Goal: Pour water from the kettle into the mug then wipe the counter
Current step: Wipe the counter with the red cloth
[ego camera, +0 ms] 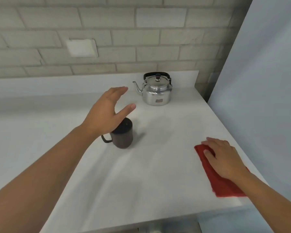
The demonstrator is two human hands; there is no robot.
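Your left hand [106, 113] hangs in the air above the mug [123, 135], with fingers spread and holding nothing. Your right hand [223, 158] lies flat on the red cloth [225, 187] near the right edge of the counter [158, 165]; the palm presses on it, but the fingers are not closed around it.

The kettle [157, 90] stands upright at the back of the counter, near the wall, well apart from the mug. Its spout points to the left and its lid is on.

The kettle is polished metal, so the body is probably slippery and gives no good hold. Take it by the black handle that arches over the lid; this part looks made for the hand. I cannot tell how much water is inside, so expect some weight and lift slowly. The lid may be loose when you tilt.

The mug is dark and stiff, and probably it breaks if it falls. Its handle points toward the left.

The cloth is soft and light; it folds easily, so press it flat to wipe.
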